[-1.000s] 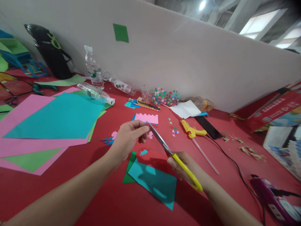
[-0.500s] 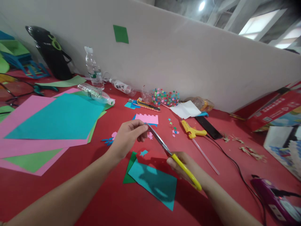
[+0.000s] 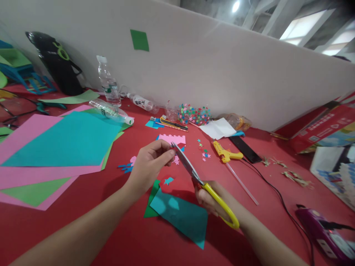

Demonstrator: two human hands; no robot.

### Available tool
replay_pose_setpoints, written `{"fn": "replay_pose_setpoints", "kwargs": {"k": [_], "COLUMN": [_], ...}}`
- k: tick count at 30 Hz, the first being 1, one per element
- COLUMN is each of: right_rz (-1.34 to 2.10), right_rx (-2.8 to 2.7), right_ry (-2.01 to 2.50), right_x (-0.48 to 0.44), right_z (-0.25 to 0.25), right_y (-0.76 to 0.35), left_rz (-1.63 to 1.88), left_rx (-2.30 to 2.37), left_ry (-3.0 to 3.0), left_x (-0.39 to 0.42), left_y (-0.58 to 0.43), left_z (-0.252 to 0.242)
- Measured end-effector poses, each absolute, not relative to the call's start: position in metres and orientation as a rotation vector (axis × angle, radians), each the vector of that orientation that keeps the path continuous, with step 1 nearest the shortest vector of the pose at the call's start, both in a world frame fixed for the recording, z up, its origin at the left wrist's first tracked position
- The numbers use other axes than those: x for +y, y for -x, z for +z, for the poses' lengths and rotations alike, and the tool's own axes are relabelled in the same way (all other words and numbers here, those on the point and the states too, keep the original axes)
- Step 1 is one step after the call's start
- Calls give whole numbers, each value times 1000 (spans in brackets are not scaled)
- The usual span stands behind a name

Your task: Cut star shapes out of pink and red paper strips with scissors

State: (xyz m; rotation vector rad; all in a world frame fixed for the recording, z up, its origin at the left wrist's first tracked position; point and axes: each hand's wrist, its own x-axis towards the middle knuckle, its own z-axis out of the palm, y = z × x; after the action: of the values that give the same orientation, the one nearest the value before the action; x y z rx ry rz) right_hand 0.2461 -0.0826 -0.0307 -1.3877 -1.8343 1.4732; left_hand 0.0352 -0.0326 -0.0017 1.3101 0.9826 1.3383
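Observation:
My right hand [image 3: 215, 201] grips yellow-handled scissors [image 3: 203, 184], whose blades point up and left toward my left hand [image 3: 149, 162]. My left hand's fingers are pinched together right at the blade tips, around something too small to make out. Below both hands lie a teal paper sheet [image 3: 181, 216] with cut-outs over a green piece [image 3: 149, 205], and a small teal star [image 3: 168, 181]. A pink notched strip [image 3: 172, 139] lies just beyond my left hand.
Large teal, pink and green sheets [image 3: 61, 144] cover the red table at left. Bottles [image 3: 108, 83], a star pile [image 3: 194, 114], a yellow glue gun [image 3: 226, 152], a black phone [image 3: 245, 149], a cable and a purple device [image 3: 321, 225] lie around. A white wall stands behind.
The scissors and my right hand have shifted slightly left and toward my left hand; the view has tilted a little. My left hand keeps its pinch.

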Motion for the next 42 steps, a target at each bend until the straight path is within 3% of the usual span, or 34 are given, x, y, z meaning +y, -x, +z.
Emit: {"fn": "replay_pose_setpoints", "kwargs": {"k": [14, 42], "right_rz": [1649, 1547], "right_rx": [-1508, -1613], "right_ry": [1520, 1474], "right_x": [-98, -98], "right_z": [-43, -41], "right_y": [-231, -231], "left_rz": [1311, 1339], "left_rx": [917, 893], "left_ry": [-1285, -1340], "left_x": [-34, -34], "left_y": [-39, -41], "left_z": [-9, -9]}}
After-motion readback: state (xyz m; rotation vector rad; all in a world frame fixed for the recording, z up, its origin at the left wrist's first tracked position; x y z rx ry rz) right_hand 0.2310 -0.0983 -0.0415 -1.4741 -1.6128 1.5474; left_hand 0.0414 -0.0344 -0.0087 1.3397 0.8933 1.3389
